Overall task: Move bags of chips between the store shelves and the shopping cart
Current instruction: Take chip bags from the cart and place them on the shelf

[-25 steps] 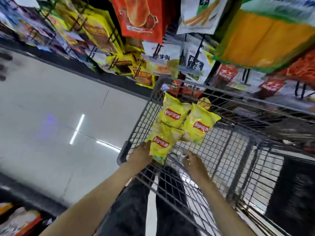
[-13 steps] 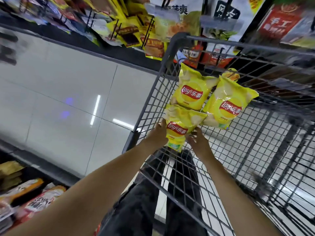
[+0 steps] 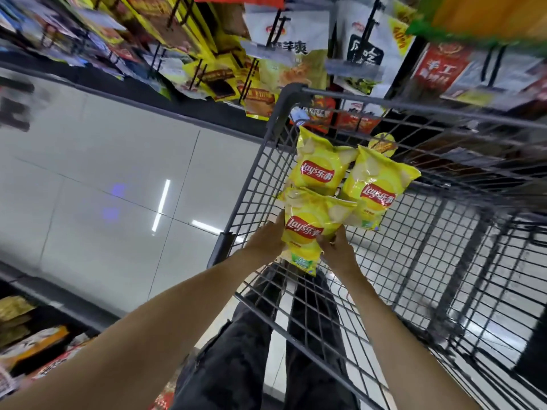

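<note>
Both grips closed on nearest chip bag point(image 3: 307, 229): left hand point(image 3: 266, 241) at its left edge, right hand point(image 3: 336, 250) at its lower right corner. Bag held inside shopping cart point(image 3: 254, 184), against near left corner of basket. Two more yellow chip bags, second bag point(image 3: 319, 170) and third bag point(image 3: 379, 187), lying just beyond, toward far left corner, overlapping. Store shelves point(image 3: 207, 54) with hanging snack packs past far rim.

Glossy grey tiled floor point(image 3: 97, 184) reflecting ceiling lights point(image 3: 161, 204)
</note>
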The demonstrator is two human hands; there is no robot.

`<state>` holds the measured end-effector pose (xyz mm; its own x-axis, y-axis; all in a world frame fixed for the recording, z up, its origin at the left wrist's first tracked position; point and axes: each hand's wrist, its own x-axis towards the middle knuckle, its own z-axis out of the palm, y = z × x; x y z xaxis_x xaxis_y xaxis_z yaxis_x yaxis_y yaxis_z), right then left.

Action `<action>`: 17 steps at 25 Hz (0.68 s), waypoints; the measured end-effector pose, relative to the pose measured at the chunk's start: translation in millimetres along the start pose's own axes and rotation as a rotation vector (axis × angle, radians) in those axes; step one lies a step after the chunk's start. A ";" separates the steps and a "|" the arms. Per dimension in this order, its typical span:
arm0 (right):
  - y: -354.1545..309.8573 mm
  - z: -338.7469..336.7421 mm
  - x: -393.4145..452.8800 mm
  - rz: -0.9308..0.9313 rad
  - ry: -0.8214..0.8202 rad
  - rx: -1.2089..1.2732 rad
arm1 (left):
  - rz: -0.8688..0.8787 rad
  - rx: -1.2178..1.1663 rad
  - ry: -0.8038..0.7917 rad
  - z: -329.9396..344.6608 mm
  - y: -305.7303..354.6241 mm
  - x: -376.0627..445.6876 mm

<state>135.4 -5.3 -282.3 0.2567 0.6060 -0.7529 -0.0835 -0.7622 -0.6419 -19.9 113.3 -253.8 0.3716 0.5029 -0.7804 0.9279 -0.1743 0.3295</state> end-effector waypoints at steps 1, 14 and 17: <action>-8.2 -8.1 -7.0 -0.001 0.018 0.038 | 0.022 -0.013 0.004 -5.2 7.5 -4.2; -106.8 -83.6 -126.2 -0.094 0.449 0.100 | 0.438 -0.176 0.021 -102.0 100.5 -82.7; -129.3 -90.7 -162.2 -0.154 0.580 0.146 | 0.538 -0.180 -0.029 -128.2 122.5 -104.2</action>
<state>191.9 -25.6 -64.0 0.7545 0.4531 -0.4748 -0.1241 -0.6119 -0.7811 51.3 148.0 -63.9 0.7936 0.3592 -0.4910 0.5889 -0.2509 0.7683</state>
